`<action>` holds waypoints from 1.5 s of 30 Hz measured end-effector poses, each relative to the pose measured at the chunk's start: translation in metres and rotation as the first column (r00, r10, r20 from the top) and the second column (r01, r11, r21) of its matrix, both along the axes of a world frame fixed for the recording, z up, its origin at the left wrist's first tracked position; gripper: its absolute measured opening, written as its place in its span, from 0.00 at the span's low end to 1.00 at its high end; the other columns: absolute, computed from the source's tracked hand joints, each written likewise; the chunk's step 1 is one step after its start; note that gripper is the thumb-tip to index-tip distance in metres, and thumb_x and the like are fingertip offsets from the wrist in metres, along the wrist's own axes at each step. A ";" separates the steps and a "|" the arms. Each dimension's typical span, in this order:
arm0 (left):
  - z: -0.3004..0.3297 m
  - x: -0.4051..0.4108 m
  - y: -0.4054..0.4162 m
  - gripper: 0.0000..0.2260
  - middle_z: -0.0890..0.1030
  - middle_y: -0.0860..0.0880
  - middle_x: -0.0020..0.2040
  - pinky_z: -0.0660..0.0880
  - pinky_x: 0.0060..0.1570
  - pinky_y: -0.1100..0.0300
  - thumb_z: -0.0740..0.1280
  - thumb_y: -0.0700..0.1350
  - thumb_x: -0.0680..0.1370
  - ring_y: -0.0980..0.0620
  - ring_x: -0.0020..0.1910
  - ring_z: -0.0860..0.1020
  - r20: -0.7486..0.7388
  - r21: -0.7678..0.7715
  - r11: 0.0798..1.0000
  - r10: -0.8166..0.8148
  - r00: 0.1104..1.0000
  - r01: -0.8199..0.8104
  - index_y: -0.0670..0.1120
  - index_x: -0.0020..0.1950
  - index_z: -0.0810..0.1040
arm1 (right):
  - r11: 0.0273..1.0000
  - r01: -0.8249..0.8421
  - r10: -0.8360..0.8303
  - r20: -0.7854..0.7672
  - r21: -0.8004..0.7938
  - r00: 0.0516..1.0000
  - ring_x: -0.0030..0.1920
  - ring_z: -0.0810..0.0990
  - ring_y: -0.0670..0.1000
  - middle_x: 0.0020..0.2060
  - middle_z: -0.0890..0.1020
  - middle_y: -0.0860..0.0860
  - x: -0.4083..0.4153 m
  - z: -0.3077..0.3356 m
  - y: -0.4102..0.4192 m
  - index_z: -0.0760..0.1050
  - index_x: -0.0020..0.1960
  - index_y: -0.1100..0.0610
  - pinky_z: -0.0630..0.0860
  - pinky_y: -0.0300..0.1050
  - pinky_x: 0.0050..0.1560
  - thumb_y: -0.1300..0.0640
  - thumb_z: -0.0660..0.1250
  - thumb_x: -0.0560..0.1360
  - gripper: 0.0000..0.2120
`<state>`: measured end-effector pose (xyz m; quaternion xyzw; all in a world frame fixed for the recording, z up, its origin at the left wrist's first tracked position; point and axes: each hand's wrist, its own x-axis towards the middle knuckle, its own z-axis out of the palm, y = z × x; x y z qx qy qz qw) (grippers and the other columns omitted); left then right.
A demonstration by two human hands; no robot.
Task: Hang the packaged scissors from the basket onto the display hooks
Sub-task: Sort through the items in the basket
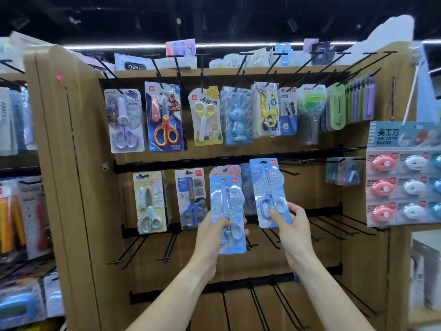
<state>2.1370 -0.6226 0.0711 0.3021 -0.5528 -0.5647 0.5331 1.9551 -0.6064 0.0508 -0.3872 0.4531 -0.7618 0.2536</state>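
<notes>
2 blue scissor packs (1 per hand), left hand (216,231), right hand (290,224)

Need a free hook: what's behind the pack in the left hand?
Behind the left-hand pack, a pink-topped pack and a blue pack already hang. Their hooks are covered.

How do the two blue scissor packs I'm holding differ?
The blue scissor pack in the left hand sits lower and nearer; the blue scissor pack in the right hand is raised to the middle hook rail. The left one tilts slightly left, the right one slightly right. Both are gripped at the bottom.
</notes>
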 end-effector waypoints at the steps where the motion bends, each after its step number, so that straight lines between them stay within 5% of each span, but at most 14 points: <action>1: 0.000 0.000 0.000 0.18 0.89 0.46 0.52 0.84 0.49 0.50 0.62 0.34 0.81 0.40 0.50 0.88 0.009 0.002 1.000 0.006 1.000 -0.006 0.54 0.64 0.78 | 1.000 0.001 -0.001 0.011 0.004 1.000 0.54 0.84 0.44 0.57 0.83 0.49 0.001 0.000 0.001 0.69 0.68 0.54 0.76 0.35 0.43 0.57 0.73 0.80 0.20; 4: 0.000 -0.001 -0.001 0.16 0.88 0.49 0.55 0.84 0.54 0.50 0.65 0.36 0.79 0.45 0.54 0.87 0.053 -0.008 0.998 0.055 0.997 -0.055 0.54 0.59 0.81 | 1.000 0.016 -0.016 0.030 0.008 0.999 0.54 0.84 0.45 0.57 0.83 0.49 -0.001 -0.002 0.005 0.70 0.68 0.55 0.76 0.36 0.44 0.58 0.73 0.80 0.20; 7: 0.001 -0.002 0.002 0.15 0.88 0.52 0.53 0.81 0.48 0.56 0.65 0.36 0.79 0.51 0.54 0.86 0.059 -0.019 0.998 0.055 0.997 -0.054 0.54 0.58 0.81 | 0.998 0.054 -0.055 0.034 0.023 0.998 0.56 0.83 0.47 0.56 0.83 0.49 -0.003 -0.002 0.001 0.71 0.67 0.56 0.77 0.38 0.46 0.58 0.73 0.79 0.19; 12: 0.004 -0.006 0.005 0.16 0.88 0.55 0.48 0.80 0.43 0.59 0.64 0.34 0.78 0.53 0.49 0.86 0.047 -0.013 0.999 0.036 0.998 -0.035 0.52 0.59 0.82 | 0.968 0.173 -0.152 -0.126 0.180 0.980 0.51 0.83 0.51 0.53 0.84 0.53 -0.013 0.008 -0.054 0.77 0.60 0.59 0.73 0.41 0.40 0.55 0.74 0.77 0.14; 15: 0.001 -0.008 0.003 0.15 0.89 0.51 0.52 0.84 0.46 0.55 0.65 0.34 0.78 0.50 0.50 0.87 0.055 0.002 0.999 0.036 0.998 -0.037 0.49 0.61 0.82 | 0.934 0.215 -0.170 -0.174 0.284 0.970 0.56 0.81 0.58 0.57 0.83 0.57 -0.017 0.013 -0.081 0.77 0.59 0.60 0.74 0.47 0.49 0.56 0.73 0.76 0.14; 18: -0.005 -0.005 -0.002 0.14 0.89 0.51 0.54 0.84 0.57 0.48 0.69 0.36 0.79 0.48 0.53 0.87 0.082 -0.019 1.000 0.017 0.997 -0.015 0.47 0.63 0.82 | 0.857 0.340 -0.204 -0.351 0.387 0.914 0.65 0.76 0.62 0.67 0.77 0.61 -0.016 0.012 -0.078 0.72 0.72 0.62 0.74 0.52 0.62 0.51 0.73 0.78 0.27; 20: -0.009 -0.002 -0.005 0.14 0.89 0.51 0.54 0.84 0.51 0.54 0.72 0.36 0.79 0.50 0.52 0.88 0.095 -0.056 0.998 0.015 0.995 -0.010 0.46 0.64 0.82 | 0.870 0.364 -0.238 -0.363 0.333 0.901 0.66 0.75 0.60 0.70 0.73 0.59 -0.007 0.011 -0.054 0.66 0.77 0.58 0.74 0.53 0.64 0.47 0.73 0.79 0.32; 23: -0.017 -0.003 -0.007 0.14 0.89 0.52 0.53 0.82 0.44 0.63 0.75 0.37 0.78 0.55 0.50 0.87 0.117 -0.132 0.990 0.059 0.991 -0.044 0.47 0.63 0.83 | 0.983 0.157 -0.126 -0.266 0.096 0.956 0.55 0.82 0.46 0.59 0.81 0.47 0.022 0.004 -0.004 0.72 0.66 0.48 0.79 0.43 0.50 0.45 0.75 0.76 0.22; 25: -0.022 -0.009 -0.008 0.16 0.88 0.54 0.51 0.83 0.44 0.60 0.76 0.35 0.76 0.54 0.51 0.87 0.119 -0.165 0.984 0.092 0.989 -0.071 0.49 0.61 0.83 | 0.997 0.055 -0.031 -0.341 0.062 0.940 0.51 0.83 0.41 0.54 0.82 0.42 0.038 -0.003 0.016 0.72 0.60 0.44 0.82 0.42 0.48 0.44 0.80 0.70 0.24; 27: -0.027 -0.017 -0.008 0.18 0.88 0.52 0.52 0.85 0.48 0.53 0.78 0.34 0.75 0.49 0.53 0.87 0.126 -0.178 0.982 0.086 0.988 -0.063 0.50 0.62 0.83 | 0.994 0.096 -0.063 -0.414 0.059 0.908 0.52 0.83 0.41 0.53 0.81 0.41 0.045 -0.010 0.020 0.71 0.59 0.41 0.84 0.46 0.49 0.42 0.82 0.66 0.28; 31: -0.027 -0.031 -0.007 0.20 0.87 0.47 0.54 0.84 0.44 0.58 0.77 0.31 0.74 0.49 0.52 0.87 0.135 -0.235 0.972 0.061 0.989 -0.028 0.46 0.63 0.81 | 0.984 0.172 -0.138 -0.419 0.042 0.897 0.52 0.83 0.45 0.54 0.81 0.43 0.036 -0.011 0.013 0.69 0.56 0.38 0.85 0.52 0.46 0.43 0.83 0.65 0.28; 35: -0.018 -0.043 -0.010 0.22 0.87 0.49 0.56 0.85 0.50 0.52 0.79 0.36 0.74 0.50 0.54 0.87 0.130 -0.261 0.965 0.022 0.991 0.013 0.49 0.65 0.79 | 0.972 0.235 -0.207 -0.439 0.009 0.875 0.55 0.82 0.46 0.55 0.80 0.43 0.026 -0.001 0.006 0.67 0.56 0.39 0.84 0.53 0.49 0.46 0.84 0.64 0.30; 45: -0.002 -0.057 -0.015 0.23 0.82 0.59 0.57 0.81 0.47 0.64 0.76 0.44 0.79 0.53 0.55 0.84 0.215 -0.336 0.942 0.090 0.972 -0.013 0.60 0.68 0.71 | 0.927 0.376 -0.320 -0.516 0.005 0.795 0.55 0.76 0.49 0.56 0.76 0.50 0.006 0.032 -0.026 0.66 0.61 0.44 0.80 0.55 0.55 0.49 0.81 0.67 0.30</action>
